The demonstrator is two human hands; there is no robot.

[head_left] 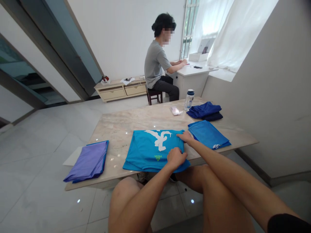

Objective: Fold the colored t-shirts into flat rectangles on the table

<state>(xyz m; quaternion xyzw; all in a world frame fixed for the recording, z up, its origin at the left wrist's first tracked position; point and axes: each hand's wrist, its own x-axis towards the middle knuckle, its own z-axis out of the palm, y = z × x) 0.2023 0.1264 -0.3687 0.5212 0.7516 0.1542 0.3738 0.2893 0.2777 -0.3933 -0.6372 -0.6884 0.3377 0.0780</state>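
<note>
A bright blue T-shirt (150, 150) with a white print and a small green logo lies folded on the marble table (116, 136). My left hand (175, 158) is curled on the shirt's lower right part, its fingers gathering the fabric. My right hand (185, 137) rests flat on the shirt's upper right edge, next to a folded blue garment (207, 134). A folded purple cloth (88, 161) lies to the shirt's left, beyond reach of either hand's fingers.
A dark blue clothing stack (205, 110), water bottle (189, 100) and small packet (176, 110) stand on the table's far end. Beyond, a seated person (155, 61) works at a white desk (194, 76). A low cabinet (121, 90) stands by the wall.
</note>
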